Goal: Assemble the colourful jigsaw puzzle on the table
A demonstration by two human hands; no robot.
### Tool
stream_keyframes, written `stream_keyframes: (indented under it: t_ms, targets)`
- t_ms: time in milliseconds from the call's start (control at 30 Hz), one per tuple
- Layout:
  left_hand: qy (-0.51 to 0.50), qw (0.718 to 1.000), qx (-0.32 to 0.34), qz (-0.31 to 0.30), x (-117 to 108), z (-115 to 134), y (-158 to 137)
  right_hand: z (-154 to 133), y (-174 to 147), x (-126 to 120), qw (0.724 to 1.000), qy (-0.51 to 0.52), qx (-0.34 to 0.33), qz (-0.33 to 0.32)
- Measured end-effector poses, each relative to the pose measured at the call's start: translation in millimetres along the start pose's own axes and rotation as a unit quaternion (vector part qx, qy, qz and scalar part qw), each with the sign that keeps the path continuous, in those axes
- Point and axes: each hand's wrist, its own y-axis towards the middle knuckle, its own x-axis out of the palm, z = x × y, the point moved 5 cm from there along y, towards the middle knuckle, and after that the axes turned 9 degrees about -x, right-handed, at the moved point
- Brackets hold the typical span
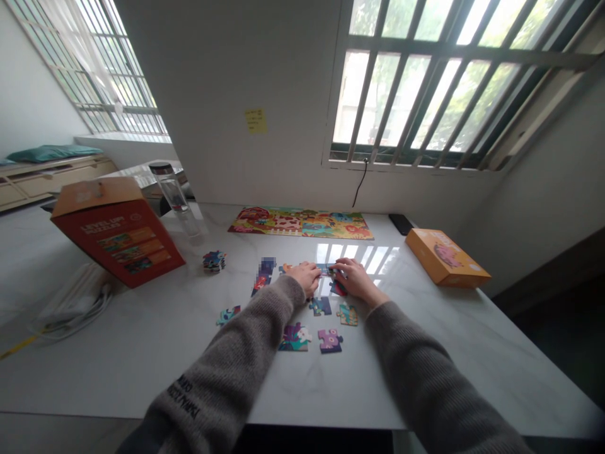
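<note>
My left hand [306,277] rests on the table over a row of joined puzzle pieces, its fingers lying flat and covering part of them. My right hand [355,280] has its fingertips closed on a small dark puzzle piece [329,270] at the row's right end. Below that hand lies a dark blue and red piece [338,289]. Nearer me are a blue piece [320,306], a teal and orange piece [348,314], a pink-purple piece [329,340] and a purple and green piece [295,337]. Left of my forearm are red and blue pieces [261,282], partly pixelated, and a teal piece [229,314].
A finished farm-animal puzzle [302,224] lies along the wall. A stack of pieces [214,261] sits left, near a red puzzle box [123,236], a glass bottle [170,187] and a white cable [85,315]. At right are an orange box [444,257] and a phone [401,224].
</note>
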Motion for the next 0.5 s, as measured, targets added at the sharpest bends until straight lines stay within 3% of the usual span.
stream_keyframes:
  t_ms: [500]
  targets:
    - [0.008,1.000,0.019,0.009,4.6,-2.3,0.1,-35.1,-8.7,-8.8,0.998,-0.038,-0.048,-0.023]
